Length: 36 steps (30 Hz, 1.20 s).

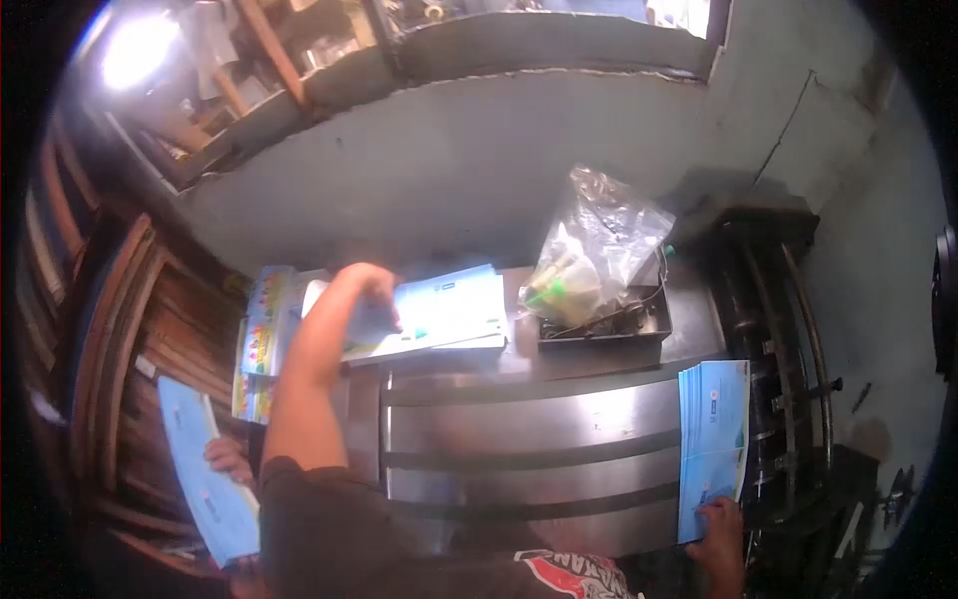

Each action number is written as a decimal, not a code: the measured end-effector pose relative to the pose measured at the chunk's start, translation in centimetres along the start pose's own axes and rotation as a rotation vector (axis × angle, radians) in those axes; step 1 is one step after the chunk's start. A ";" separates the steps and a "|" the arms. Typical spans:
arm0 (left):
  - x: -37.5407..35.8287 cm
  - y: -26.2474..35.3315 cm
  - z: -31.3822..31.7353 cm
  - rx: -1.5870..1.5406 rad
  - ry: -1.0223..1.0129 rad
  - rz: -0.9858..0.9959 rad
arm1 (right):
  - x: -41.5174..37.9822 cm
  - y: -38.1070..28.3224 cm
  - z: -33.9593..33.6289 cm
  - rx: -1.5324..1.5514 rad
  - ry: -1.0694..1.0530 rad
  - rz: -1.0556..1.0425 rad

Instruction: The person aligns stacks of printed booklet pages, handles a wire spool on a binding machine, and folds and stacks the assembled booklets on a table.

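My left hand (371,288) reaches over a pile of pale blue and white printed sheets (454,307) at the back of the metal table. Its fingers bend down, a fingertip against the top sheet; nothing is visibly gripped. On the right, my right hand (720,529) pinches the lower end of a stack of blue printed sheets (714,414) lying upright to my view along the table's edge. Far left, another person's hand (230,457) holds a blue sheet (205,479) with a white border.
Behind the table's middle, a clear plastic bag (609,240) rests on a dark metal box (609,342). Colourful printed sheets (261,334) lie left of my left forearm. Wooden frames (165,379) stand at the left, and metal bars (798,329) run along the right.
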<state>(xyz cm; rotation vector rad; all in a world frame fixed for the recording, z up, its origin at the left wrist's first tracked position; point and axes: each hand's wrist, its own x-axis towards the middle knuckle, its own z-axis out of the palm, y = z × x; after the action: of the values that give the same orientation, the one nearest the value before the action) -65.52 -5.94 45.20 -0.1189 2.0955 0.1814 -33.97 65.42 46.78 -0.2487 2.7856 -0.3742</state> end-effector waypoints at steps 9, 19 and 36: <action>-1.9 -0.9 -1.0 -0.195 -0.154 0.095 | 0.1 -1.5 0.0 0.026 0.002 0.060; -4.7 -1.2 3.7 -0.478 -0.018 0.078 | -0.5 -0.7 1.0 0.088 0.062 0.037; -27.2 26.8 32.5 -0.037 1.056 0.129 | 3.8 -8.8 -1.5 0.670 0.077 -0.424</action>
<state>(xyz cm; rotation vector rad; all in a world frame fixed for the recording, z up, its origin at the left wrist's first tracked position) -28.43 26.47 54.61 -0.1122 3.1568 0.2707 -36.93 56.58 49.56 -0.6592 2.4768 -1.3938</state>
